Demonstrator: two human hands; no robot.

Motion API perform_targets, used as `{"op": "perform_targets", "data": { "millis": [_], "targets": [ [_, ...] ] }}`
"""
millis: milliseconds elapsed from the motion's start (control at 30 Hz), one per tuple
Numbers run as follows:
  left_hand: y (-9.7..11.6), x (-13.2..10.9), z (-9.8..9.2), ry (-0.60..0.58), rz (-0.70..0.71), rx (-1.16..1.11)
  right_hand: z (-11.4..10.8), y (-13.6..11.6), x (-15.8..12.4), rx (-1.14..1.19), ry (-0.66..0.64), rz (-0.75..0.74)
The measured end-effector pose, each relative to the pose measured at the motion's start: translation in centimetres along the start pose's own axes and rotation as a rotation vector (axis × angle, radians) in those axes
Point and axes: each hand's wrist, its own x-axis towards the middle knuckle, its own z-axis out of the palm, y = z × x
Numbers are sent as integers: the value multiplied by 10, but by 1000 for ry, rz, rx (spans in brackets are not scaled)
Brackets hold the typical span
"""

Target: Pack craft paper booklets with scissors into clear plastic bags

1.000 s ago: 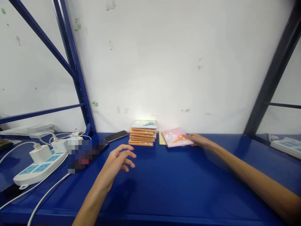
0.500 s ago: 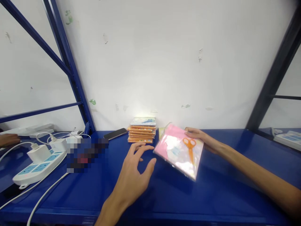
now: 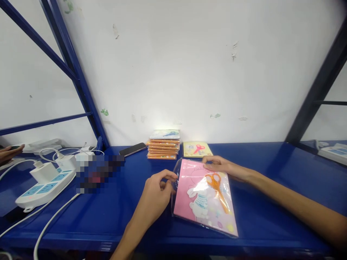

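We note the pink packet (image 3: 202,202) resting on the blue shelf (image 3: 271,173), near its front edge. Our left hand (image 3: 157,191) pinches the packet's left edge. Our right hand (image 3: 223,167) grips its far edge, near the yellow packet (image 3: 195,148).

Stack of orange packets (image 3: 163,148), yellow packet (image 3: 196,148), phone (image 3: 133,149), power strip (image 3: 43,187) on blue shelf (image 3: 271,159).

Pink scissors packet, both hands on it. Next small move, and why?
Probably peel the clear wrapper open at its top-left corner with the left hand, the right hand steadying. The pink packet lies flat on the blue shelf, left fingertips pinch that corner, and the right hand holds the top edge.
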Motion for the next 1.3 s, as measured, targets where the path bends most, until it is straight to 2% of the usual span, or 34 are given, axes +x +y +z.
{"op": "perform_targets", "data": {
  "millis": [167, 333, 433, 600, 667, 767, 833, 900, 1000, 1133, 1300],
  "targets": [
    [-4, -1, 1, -122, -76, -2, 1, 3, 1, 24, 43, -21],
    [0, 0, -5, -258, -120, -101, 3, 5, 4, -37, 116, -16],
    [3, 2, -6, -284, -162, -177, 3, 10, 7, -44, 183, -1],
    [2, 4, 4, -212, -242, -199, 3, 19, 9, 92, 275, 108],
    [0, 4, 6, -165, -230, -203, 5, 18, 7, 228, 237, 139],
    [-5, 4, 3, -93, -197, -229, 6, 13, 3, 371, 93, 120],
    [-8, 6, -2, -49, -198, -248, 6, 11, 2, 314, 0, 133],
    [-9, 7, -8, -36, -209, -277, 5, 9, 3, 203, -35, 170],
    [-9, 9, -14, -42, -233, -293, 2, 7, 4, 96, -11, 180],
    [-8, 11, -19, -32, -256, -202, -7, 5, 3, 39, 29, 195],
    [-13, 13, -36, -12, -285, -208, -27, -2, -2, -43, 80, 242]
  ]
}}
